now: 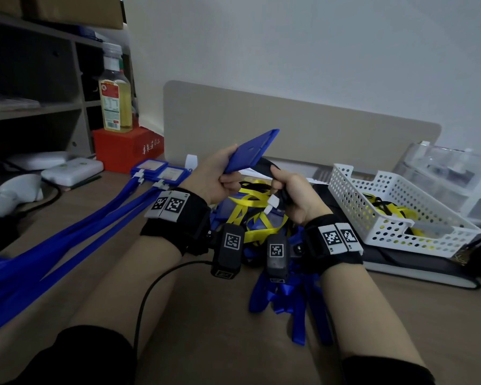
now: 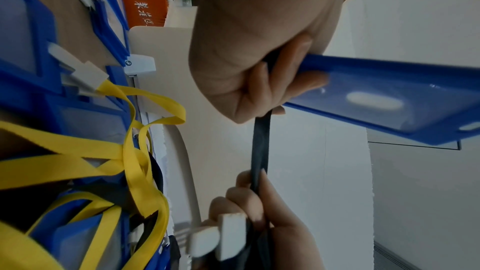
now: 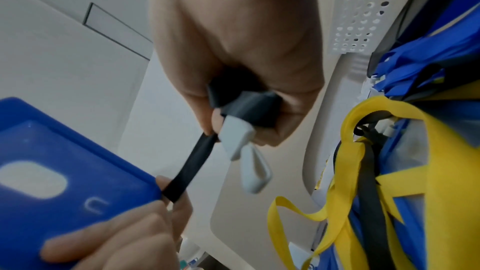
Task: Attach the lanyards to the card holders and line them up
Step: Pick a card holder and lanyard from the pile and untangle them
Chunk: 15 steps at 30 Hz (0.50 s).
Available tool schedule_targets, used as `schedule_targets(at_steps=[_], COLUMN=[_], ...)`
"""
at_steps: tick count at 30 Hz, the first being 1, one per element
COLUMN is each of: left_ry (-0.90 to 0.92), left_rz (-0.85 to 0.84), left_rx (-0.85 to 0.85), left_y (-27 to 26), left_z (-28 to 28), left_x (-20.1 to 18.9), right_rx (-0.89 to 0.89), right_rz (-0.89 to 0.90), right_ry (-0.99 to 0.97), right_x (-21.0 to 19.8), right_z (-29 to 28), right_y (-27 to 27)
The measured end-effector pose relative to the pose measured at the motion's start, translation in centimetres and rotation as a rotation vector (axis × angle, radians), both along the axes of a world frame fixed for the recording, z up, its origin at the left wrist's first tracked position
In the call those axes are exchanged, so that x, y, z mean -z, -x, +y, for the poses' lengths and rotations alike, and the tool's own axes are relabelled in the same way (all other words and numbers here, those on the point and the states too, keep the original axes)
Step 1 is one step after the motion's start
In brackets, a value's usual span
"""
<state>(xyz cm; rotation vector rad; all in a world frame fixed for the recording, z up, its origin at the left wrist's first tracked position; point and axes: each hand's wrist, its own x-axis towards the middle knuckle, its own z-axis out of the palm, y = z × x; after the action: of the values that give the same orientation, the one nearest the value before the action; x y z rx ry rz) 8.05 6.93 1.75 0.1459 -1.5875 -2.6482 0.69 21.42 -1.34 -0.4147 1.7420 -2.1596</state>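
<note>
Left hand (image 1: 214, 180) is up off the desk, thumb on top and fingers curled beneath, clamping one end of a flat blue card holder (image 1: 252, 151), a rigid plastic rectangle tilted up and away, an oval slot showing in its back. Right hand (image 1: 295, 194) sits just right of the holder, fist closed around a black lanyard (image 1: 264, 165), thumb and forefinger pinching the woven strap, which runs taut across to the holder's near end. A white plastic clip (image 1: 272, 202) dangles from that fist. Directly below the holder lies a tangled heap of yellow ribbons (image 1: 254, 194) and blue ribbons (image 1: 286, 298) on the wooden desk (image 1: 211, 329). Left of the holder, finished holders (image 1: 157, 169) lie side by side, blue straps streaming toward the person. Right of it, a white perforated basket (image 1: 395, 215) holds more yellow loops
</note>
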Motion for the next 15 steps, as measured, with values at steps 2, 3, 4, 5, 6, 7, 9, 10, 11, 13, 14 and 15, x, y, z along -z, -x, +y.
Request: schedule_targets(at_steps=[2, 3, 4, 5, 6, 7, 9, 10, 11, 13, 14, 15], left_ry=[0.027, 0.04, 0.053, 0.059, 0.055, 0.046, 0.031, 0.023, 0.011, -0.011, -0.021, -0.027], left_rz=[-0.024, -0.036, -0.05, -0.062, -0.072, -0.083, -0.097, -0.099, -0.101, -0.107, -0.112, -0.118], left_rx=[0.017, 0.031, 0.044, 0.053, 0.054, 0.052, 0.039, 0.035, 0.029, 0.007, -0.001, -0.01], left_y=[0.2, 0.3, 0.5, 0.7, 1.0, 1.1, 1.5, 1.6, 1.6, 1.7, 1.7, 1.8], left_z=[0.2, 0.3, 0.5, 0.6, 0.8, 0.9, 1.1, 1.2, 1.3, 1.6, 1.8, 2.0], left_x=[0.4, 0.6, 0.9, 1.2, 1.4, 1.7, 1.9, 2.0, 2.0, 2.0, 2.0, 2.0], right_rx=[0.012, 0.019, 0.041, 0.067, 0.104, 0.172, 0.326, 0.405, 0.487, 0.668, 0.76, 0.817], right_rz=[-0.112, -0.159, -0.2, -0.227, -0.237, -0.225, -0.167, -0.132, -0.083, 0.034, 0.078, 0.117], right_ry=[0.111, 0.15, 0.186, 0.217, 0.237, 0.239, 0.225, 0.217, 0.191, 0.086, 0.004, -0.045], right_x=[-0.1, -0.2, -0.1, -0.2, -0.5, -0.8, -1.7, -2.4, -2.9, -3.9, -4.1, -4.1], right_z=[0.3, 0.5, 0.9, 1.2, 1.7, 2.4, 4.3, 5.4, 6.6, 9.0, 10.1, 11.1], right_y=[0.1, 0.1, 0.3, 0.2, 0.4, 0.9, 2.1, 2.5, 3.1, 4.3, 4.7, 5.2])
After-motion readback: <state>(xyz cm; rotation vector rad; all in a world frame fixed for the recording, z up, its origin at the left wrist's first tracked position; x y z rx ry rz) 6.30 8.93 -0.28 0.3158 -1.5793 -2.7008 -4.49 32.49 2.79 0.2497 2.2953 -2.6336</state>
